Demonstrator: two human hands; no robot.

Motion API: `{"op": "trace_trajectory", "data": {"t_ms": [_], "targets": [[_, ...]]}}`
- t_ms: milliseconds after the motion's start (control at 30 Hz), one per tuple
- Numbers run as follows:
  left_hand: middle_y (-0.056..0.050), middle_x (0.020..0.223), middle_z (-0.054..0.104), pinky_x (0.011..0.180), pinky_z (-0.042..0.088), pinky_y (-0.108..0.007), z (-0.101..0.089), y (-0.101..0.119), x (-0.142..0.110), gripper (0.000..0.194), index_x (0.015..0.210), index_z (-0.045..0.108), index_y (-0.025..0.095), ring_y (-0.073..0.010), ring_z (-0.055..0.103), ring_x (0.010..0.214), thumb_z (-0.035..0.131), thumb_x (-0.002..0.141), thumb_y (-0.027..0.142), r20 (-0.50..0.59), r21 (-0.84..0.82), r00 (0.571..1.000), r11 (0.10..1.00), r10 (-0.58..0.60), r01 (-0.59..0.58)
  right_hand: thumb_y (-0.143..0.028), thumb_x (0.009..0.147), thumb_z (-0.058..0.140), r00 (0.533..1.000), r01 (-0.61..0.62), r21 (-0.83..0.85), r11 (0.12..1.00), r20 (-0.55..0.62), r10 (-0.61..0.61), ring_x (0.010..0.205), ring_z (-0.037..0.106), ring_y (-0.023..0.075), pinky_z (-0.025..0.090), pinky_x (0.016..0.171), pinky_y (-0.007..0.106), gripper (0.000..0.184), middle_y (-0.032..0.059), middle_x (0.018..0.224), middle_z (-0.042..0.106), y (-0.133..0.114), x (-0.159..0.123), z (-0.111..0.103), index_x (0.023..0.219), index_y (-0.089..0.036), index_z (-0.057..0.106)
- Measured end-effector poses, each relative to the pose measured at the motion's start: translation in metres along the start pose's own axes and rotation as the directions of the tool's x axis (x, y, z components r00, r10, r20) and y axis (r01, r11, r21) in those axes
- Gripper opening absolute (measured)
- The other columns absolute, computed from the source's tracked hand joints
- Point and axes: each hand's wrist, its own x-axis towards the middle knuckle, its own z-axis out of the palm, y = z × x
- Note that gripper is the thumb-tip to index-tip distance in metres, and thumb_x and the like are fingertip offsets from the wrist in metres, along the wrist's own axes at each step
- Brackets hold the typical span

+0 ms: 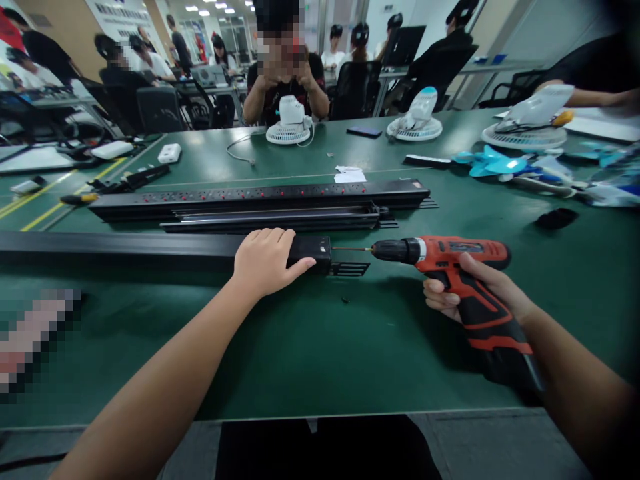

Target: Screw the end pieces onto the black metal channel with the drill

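Observation:
A long black rectangular bar (150, 247) lies along the green table. My left hand (265, 261) is closed over its right end from above, thumb stretched along the near side. In my right hand (467, 287) is a red and black cordless drill (463, 252), its chuck pointing left. The long thin bit (353, 249) reaches level to the bar's end face; whether its tip sits in a screw I cannot make out. Thin black prongs (350, 269) stick out below the bit at that end. A tiny dark piece (345, 300) lies on the table nearby.
Behind the bar lie a black power strip (260, 193) with red dots and a slimmer black rail (280, 218). White fans (289, 127) and blue fan blades (493, 162) are farther back. A screwdriver (80, 199) rests at left. Across the table sits a person (285, 73).

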Motion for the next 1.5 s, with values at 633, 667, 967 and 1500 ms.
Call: {"op": "trace_trajectory", "data": {"t_ms": [633,667,967,1500], "targets": [[-0.015,0.109,0.074,0.09,0.05,-0.048,-0.0003,-0.0003,0.0,0.067,0.117,0.068,0.014,-0.0341,0.068,0.101,0.039,0.098,0.072,0.007,-0.008,1.0,1.0,0.0,0.0,-0.067,0.074,0.039,0.999,-0.01,-0.046,0.999,-0.033,0.008,0.052,0.032,0.0081,0.029,0.041,0.022,0.05,-0.0017,0.069,0.045,-0.0022,-0.0008,0.0033,0.096,-0.024,0.05],[-0.015,0.109,0.074,0.089,0.05,-0.048,-0.0004,-0.0002,0.0,0.067,0.117,0.069,0.014,-0.0343,0.068,0.101,0.04,0.098,0.072,0.005,-0.01,1.0,1.0,0.0,0.0,-0.067,0.075,0.037,1.0,-0.013,-0.042,0.999,-0.027,0.012,0.052,0.032,0.0082,0.03,0.042,0.022,0.05,-0.0019,0.068,0.044,-0.0021,-0.0007,0.0026,0.095,-0.024,0.05],[-0.016,0.11,0.074,0.089,0.05,-0.048,-0.0021,0.001,0.0006,0.065,0.117,0.069,0.015,-0.0345,0.069,0.101,0.041,0.098,0.071,-0.001,-0.018,1.0,1.0,-0.001,0.001,-0.063,0.077,0.036,1.0,0.006,0.003,1.0,-0.013,-0.006,0.053,0.038,0.0088,0.043,0.048,0.022,0.044,-0.0012,0.069,0.048,-0.0017,-0.0007,0.0047,0.09,-0.023,0.052],[-0.014,0.109,0.073,0.091,0.048,-0.045,-0.001,0.0006,-0.0004,0.064,0.117,0.067,0.018,-0.0322,0.068,0.102,0.039,0.098,0.072,0.011,-0.011,1.0,1.0,-0.004,0.005,-0.07,0.071,0.038,0.997,0.074,-0.179,0.981,0.028,-0.07,0.036,0.036,0.0088,0.032,0.035,0.023,0.054,-0.0034,0.046,0.049,-0.0047,-0.0037,0.0065,0.093,-0.024,0.055]]}}
